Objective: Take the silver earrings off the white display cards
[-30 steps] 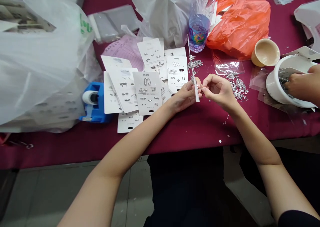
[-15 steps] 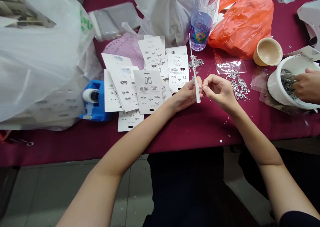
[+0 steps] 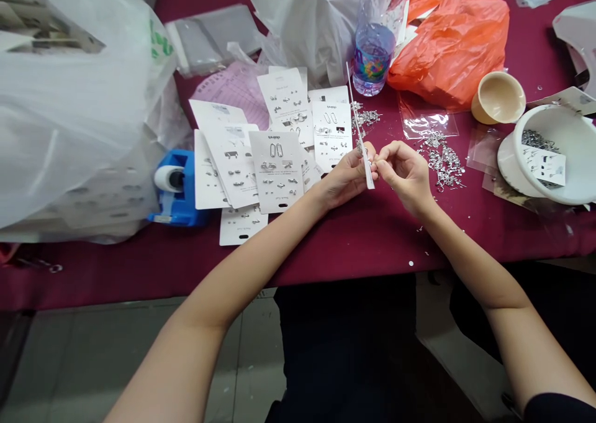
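Over on the left there's a blue tape dispenser (image 3: pixel 174 193), then some loose cards (image 3: pixel 277 171) with little silvery bits on them. Next is the left hand (image 3: pixel 345 177), fingers closed on the lower end of a card (image 3: pixel 362 143) that sits between both hands, tilted with its top leaning left. It's thin and white, pretty much edge-on, so I can't make out either face. The right hand (image 3: pixel 404 174) has thumb and index pressed together just beside the card's right side; whatever's in that pinch is too tiny to tell. Past that, a heap of metal pieces (image 3: pixel 446 162) and a white tub (image 3: pixel 512 165), cut off by the frame.
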`<state>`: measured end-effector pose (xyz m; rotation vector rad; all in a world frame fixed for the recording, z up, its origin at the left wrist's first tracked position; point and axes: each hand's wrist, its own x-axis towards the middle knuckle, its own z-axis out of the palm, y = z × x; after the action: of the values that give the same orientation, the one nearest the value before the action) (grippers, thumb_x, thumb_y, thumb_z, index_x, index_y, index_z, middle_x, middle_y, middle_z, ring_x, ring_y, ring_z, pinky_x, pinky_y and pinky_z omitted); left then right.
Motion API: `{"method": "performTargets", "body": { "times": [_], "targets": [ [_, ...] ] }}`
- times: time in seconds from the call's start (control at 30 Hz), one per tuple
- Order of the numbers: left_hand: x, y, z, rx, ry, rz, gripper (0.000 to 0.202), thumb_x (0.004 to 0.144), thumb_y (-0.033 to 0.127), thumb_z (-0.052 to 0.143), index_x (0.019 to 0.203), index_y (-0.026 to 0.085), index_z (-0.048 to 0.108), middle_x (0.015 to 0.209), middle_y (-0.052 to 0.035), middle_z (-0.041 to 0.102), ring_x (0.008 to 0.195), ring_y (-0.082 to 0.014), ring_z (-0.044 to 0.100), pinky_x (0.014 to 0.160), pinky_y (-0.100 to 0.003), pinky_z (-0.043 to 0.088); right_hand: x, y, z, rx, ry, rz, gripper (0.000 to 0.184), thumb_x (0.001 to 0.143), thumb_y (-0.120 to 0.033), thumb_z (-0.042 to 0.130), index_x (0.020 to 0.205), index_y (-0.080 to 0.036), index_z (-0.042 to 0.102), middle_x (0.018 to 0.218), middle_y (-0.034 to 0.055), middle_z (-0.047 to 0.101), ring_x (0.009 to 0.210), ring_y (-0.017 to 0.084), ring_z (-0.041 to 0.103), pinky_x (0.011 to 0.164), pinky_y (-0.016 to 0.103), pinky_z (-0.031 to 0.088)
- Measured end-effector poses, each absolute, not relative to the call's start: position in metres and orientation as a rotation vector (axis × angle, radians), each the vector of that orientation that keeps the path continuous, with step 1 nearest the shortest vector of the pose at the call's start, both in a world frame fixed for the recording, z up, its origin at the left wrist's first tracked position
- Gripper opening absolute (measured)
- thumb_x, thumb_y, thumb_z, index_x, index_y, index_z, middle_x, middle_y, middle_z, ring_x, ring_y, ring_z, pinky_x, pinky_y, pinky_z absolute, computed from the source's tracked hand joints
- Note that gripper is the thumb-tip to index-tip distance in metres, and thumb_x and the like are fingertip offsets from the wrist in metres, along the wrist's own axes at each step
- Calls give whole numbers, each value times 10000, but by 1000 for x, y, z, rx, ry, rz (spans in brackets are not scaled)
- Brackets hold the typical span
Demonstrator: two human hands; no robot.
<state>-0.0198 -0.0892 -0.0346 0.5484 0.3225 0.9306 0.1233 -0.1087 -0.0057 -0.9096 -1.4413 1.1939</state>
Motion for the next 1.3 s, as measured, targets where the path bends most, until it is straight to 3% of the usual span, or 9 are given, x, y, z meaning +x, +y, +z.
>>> {"method": "performTargets", "body": {
  "times": [0.47, 0.77, 0.93, 1.07, 1.3],
  "targets": [
    [-20, -90, -32, 557, 328, 883, 430, 622, 289, 966, 696, 158, 563, 623, 63, 559, 544, -24, 590, 524, -100, 450, 127, -108, -5, -906, -1520, 1107, 444, 843, -633, 732, 855, -218, 576, 763, -15, 600, 661, 107, 625, 599, 248, 550],
    [-19, -90, -28, 596, 335, 906, 467, 609, 322, 969, 650, 161, 532, 601, 58, 551, 536, -34, 537, 477, -129, 398, 125, -113, -8, -904, -1448, 1114, 298, 881, -473, 744, 856, -208, 609, 797, 0, 620, 650, 110, 614, 610, 268, 526],
    [-20, -91, -31, 627, 350, 926, 434, 603, 268, 973, 685, 162, 560, 632, 52, 574, 584, -47, 576, 559, -153, 445, 135, -111, 2, -944, -1796, 691, 98, 912, -248, 645, 822, -229, 612, 766, 14, 604, 652, 146, 555, 612, 331, 491],
    [-20, -92, -32, 697, 391, 936, 390, 648, 286, 950, 695, 167, 582, 679, 31, 611, 664, -80, 607, 679, -197, 491, 141, -111, 9, -936, -1975, 453, 115, 899, -166, 612, 811, -239, 599, 723, 11, 586, 641, 159, 521, 607, 348, 479],
    [-20, -92, -31, 729, 373, 941, 396, 610, 277, 966, 705, 173, 596, 675, 38, 600, 643, -76, 566, 681, -198, 482, 143, -110, 7, -848, -2068, 332, 155, 929, -93, 560, 856, -229, 576, 720, 6, 553, 659, 156, 513, 611, 328, 457]
  ]
}}
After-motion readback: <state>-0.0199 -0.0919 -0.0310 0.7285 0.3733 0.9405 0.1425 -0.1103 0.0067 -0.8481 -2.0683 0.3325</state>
